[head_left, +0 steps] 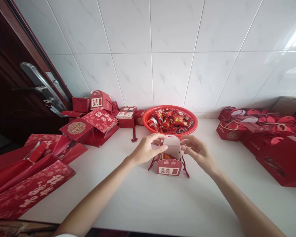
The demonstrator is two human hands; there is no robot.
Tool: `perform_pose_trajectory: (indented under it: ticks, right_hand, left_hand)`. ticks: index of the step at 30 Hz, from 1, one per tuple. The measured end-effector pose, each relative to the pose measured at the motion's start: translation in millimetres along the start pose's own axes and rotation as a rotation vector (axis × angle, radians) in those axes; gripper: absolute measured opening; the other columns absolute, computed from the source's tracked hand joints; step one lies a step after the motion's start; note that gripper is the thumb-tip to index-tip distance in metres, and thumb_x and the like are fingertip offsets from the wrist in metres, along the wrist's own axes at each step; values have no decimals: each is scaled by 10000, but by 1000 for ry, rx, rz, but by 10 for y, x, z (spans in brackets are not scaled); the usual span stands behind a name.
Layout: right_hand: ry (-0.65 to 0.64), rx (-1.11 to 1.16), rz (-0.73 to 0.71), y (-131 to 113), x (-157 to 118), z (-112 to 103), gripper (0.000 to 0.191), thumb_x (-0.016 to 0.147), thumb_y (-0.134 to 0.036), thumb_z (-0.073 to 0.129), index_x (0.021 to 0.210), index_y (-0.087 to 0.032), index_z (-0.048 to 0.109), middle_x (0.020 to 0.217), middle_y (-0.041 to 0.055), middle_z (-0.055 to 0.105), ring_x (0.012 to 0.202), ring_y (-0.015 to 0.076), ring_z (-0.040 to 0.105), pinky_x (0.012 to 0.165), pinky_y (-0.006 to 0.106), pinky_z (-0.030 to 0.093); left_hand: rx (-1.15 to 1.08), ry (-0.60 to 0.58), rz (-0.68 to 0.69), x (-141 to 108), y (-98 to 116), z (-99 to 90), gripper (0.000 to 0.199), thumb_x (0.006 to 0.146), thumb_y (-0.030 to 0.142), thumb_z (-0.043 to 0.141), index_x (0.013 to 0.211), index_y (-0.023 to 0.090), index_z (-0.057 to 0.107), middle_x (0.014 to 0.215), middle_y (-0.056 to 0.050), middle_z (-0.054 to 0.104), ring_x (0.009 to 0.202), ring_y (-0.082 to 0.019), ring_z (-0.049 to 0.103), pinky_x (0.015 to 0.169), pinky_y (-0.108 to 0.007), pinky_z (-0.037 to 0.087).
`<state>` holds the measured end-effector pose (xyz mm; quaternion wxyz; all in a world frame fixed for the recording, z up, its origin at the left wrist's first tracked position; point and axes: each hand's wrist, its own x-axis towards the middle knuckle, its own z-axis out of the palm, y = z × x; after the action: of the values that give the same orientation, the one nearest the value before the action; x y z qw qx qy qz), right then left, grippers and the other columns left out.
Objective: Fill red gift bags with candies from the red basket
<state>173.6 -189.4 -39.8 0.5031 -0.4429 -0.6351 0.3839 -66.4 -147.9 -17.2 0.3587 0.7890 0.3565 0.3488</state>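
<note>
A small red and white candy box (169, 167) with double-happiness lettering stands upright on the white table, its top open. Wrapped candies (166, 156) show inside, and dark red cords hang at both sides. My left hand (149, 148) is at the box's left edge, thumb over the opening and fingers curled behind the side wall. On the opposite side, my right hand (198, 151) has its thumb and fingers bent around the right edge. The far flap rises between both hands. Fingertips behind the walls are partly hidden.
Behind the box sits a red plastic basket (145, 116) of wrapped candies. Red gift boxes (101, 120) and large red paper bags (39, 184) lie at left. Several filled red boxes (232, 131) and a big red bag (286, 161) stand at right. A tiled wall (172, 79) closes the back.
</note>
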Motion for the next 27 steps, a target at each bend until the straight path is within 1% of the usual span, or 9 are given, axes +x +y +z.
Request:
perform_pose_trajectory:
  ticks: [3, 5, 7, 10, 14, 17, 19, 24, 27]
  right_hand:
    - [-24, -63, -82, 15, -29, 12, 388, 840, -551, 701, 1040, -219, 676, 1036, 91, 726, 910, 234, 695, 819, 397, 593]
    - [-33, -130, -128, 39, -53, 30, 355, 862, -550, 681, 1004, -225, 707, 1050, 92, 733, 957, 249, 691, 875, 423, 579]
    - [-46, -195, -161, 72, -81, 56, 329, 904, -538, 637, 980, -235, 742, 1086, 99, 732, 1030, 267, 680, 929, 442, 556]
    - [-75, -270, -199, 119, -123, 94, 319, 954, -502, 580, 985, -253, 778, 1203, 113, 705, 1150, 291, 647, 983, 461, 527]
    - [-107, -327, -229, 139, -151, 96, 301, 955, -479, 593, 1062, -263, 772, 1273, 122, 678, 1197, 299, 627, 1009, 479, 517]
    - [-151, -351, -240, 134, -156, 69, 344, 923, -512, 632, 1145, -276, 749, 1333, 124, 645, 1235, 318, 606, 1028, 509, 509]
    - [-177, -364, -235, 132, -159, 53, 382, 922, -531, 627, 1190, -281, 733, 1364, 128, 625, 1266, 330, 584, 1037, 531, 501]
    - [-274, -415, -231, 141, -172, 27, 456, 981, -561, 498, 1267, -274, 707, 1488, 135, 524, 1382, 352, 469, 1093, 578, 439]
    - [-318, -441, -253, 153, -175, 12, 534, 972, -609, 473, 1316, -257, 680, 1529, 144, 477, 1414, 369, 420, 1122, 605, 394]
  left_hand:
    - [33, 49, 36, -54, 22, 42, 273, 867, 425, 679, 1009, 194, 655, 1155, -79, 685, 1015, -202, 674, 940, -355, 554]
    - [54, 38, 41, -95, 59, 59, 262, 849, 447, 698, 910, 196, 656, 1168, -89, 676, 1137, -243, 643, 972, -367, 543]
    - [63, 13, 21, -132, 97, 77, 271, 830, 459, 721, 892, 200, 672, 1218, -99, 665, 1246, -281, 595, 1029, -391, 516]
    - [67, -13, -14, -177, 120, 100, 294, 836, 469, 721, 984, 215, 716, 1335, -102, 630, 1337, -307, 537, 1120, -434, 447]
    - [77, -37, -78, -228, 89, 94, 373, 875, 499, 671, 1131, 235, 735, 1446, -99, 563, 1388, -310, 493, 1172, -465, 391]
    - [126, -129, -109, -273, 69, 79, 517, 806, 510, 744, 1247, 242, 706, 1540, -114, 468, 1431, -352, 433, 1170, -504, 393]
    - [165, -166, -120, -302, 67, 84, 597, 788, 524, 758, 1305, 237, 679, 1590, -127, 397, 1456, -378, 387, 1170, -533, 385]
    - [232, -168, -120, -350, 64, 131, 571, 889, 594, 611, 1312, 218, 682, 1625, -125, 330, 1498, -389, 297, 1206, -557, 320]
    - [222, -189, -94, -358, 31, 134, 587, 900, 609, 585, 1322, 210, 674, 1639, -126, 294, 1512, -400, 247, 1202, -570, 314]
